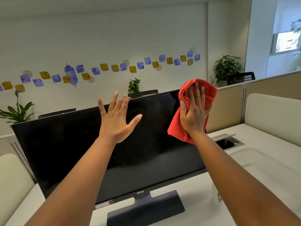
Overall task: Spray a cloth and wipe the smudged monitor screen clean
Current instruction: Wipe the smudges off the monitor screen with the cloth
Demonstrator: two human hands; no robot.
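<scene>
Office cubicles fill the view, with a white wall (pixel 114 38) behind carrying a band of purple and gold square decals (pixel 104 69), and potted plants (pixel 227 67) standing past the beige partitions (pixel 228 105). On the white desk (pixel 203 214) stands a black BenQ monitor (pixel 81 152), its long axis running across the desk from the left edge toward the right, its dark screen facing the person and tipped slightly back. That screen is switched off, glossy, and shows faint hazy patches near its upper middle. Its dark flat stand (pixel 146 207) rests near the desk's front edge, under the logo on the bottom bezel.

At the screen's upper right corner the right hand (pixel 194 115) presses a red microfibre cloth (pixel 177 128) flat against the glass; the fingers lie spread and nearly straight over the bunched fabric, which hangs down below the wrist and rises above the monitor's top edge. Further left, the left hand (pixel 116 118) is raised with fingers splayed and straight, holding nothing, its fingertips at the monitor's top edge near the middle; whether they touch it cannot be told.

A clear spray bottle (pixel 215 193) stands on the desk right of the stand, partly hidden by the right forearm. A cable hatch (pixel 231 141) lies open in the desk toward the right rear.
</scene>
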